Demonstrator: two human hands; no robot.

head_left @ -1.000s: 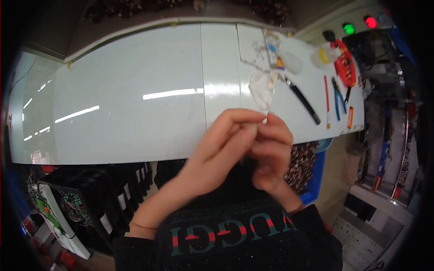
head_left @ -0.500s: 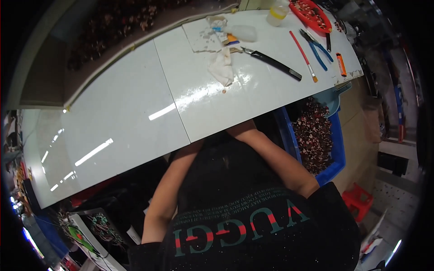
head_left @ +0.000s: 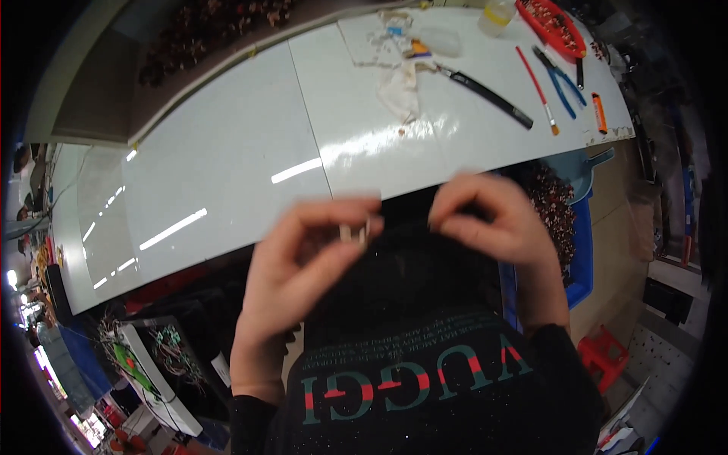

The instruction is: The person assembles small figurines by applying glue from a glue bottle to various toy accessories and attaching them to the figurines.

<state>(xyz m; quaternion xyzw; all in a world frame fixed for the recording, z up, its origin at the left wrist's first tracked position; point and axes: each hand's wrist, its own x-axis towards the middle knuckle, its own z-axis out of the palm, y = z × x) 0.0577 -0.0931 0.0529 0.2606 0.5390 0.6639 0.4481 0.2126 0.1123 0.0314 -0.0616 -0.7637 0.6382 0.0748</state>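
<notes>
Both my hands are raised in front of my shirt, just off the table's near edge, and motion smears them somewhat. My left hand (head_left: 292, 262) is closed in a pinch on a small pale U-shaped piece (head_left: 353, 233), too blurred to name more exactly. To its right and apart from it, my right hand (head_left: 504, 224) has its fingers curled and thumb and fingertips together; whatever lies between them, if anything, does not show. Beyond the hands, a white cloth (head_left: 400, 92) lies on the white table (head_left: 235, 129), touching or close to a black-handled knife-like tool (head_left: 489, 98).
At the table's far right lie a red-handled brush (head_left: 537, 89), blue-handled pliers (head_left: 561, 83), an orange tube-like item (head_left: 599, 114) and a red tray (head_left: 552, 29) of small pieces. A blue bin (head_left: 582, 250) with more pieces stands right of me, below a blue-grey scoop (head_left: 580, 176).
Both hands have come up from below the table edge into view. The pale piece now shows in my left hand. The whole view has shifted slightly, while the table items keep their places.
</notes>
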